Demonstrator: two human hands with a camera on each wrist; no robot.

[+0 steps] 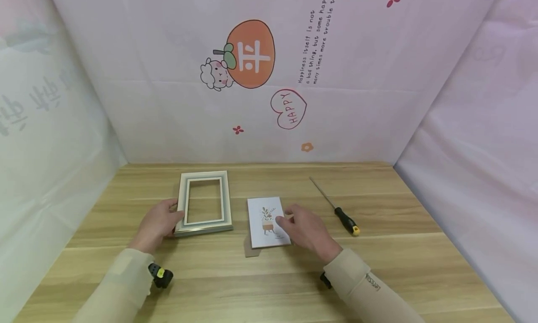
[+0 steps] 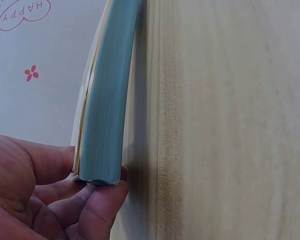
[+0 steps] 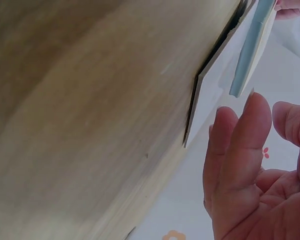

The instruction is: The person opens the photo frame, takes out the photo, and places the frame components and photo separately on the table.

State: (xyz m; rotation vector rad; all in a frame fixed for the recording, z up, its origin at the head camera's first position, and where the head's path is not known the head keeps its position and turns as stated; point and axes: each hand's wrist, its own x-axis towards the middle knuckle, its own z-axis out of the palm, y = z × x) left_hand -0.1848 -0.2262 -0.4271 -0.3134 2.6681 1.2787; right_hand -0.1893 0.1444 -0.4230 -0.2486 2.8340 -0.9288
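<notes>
My left hand [image 1: 157,222] holds a picture frame [image 1: 181,206] by its lower left edge, thumb on the front and fingertips underneath. The frame is cream and blue-grey, and wood shows through its middle. The left wrist view shows its blue side [image 2: 107,95] raised off the table. Right of it lies a white picture card [image 1: 259,211] printed with a plant in a pot, with a grey-brown flap [image 1: 252,248] jutting out below. Over the card's right edge hovers my right hand [image 1: 308,229]; the right wrist view shows its fingers [image 3: 242,150] loosely bent, apart from the card.
A screwdriver [image 1: 345,220] with a black and yellow handle lies on the wooden table [image 1: 235,285], right of the card. White printed cloth [image 1: 168,117] hangs behind the table and along both sides.
</notes>
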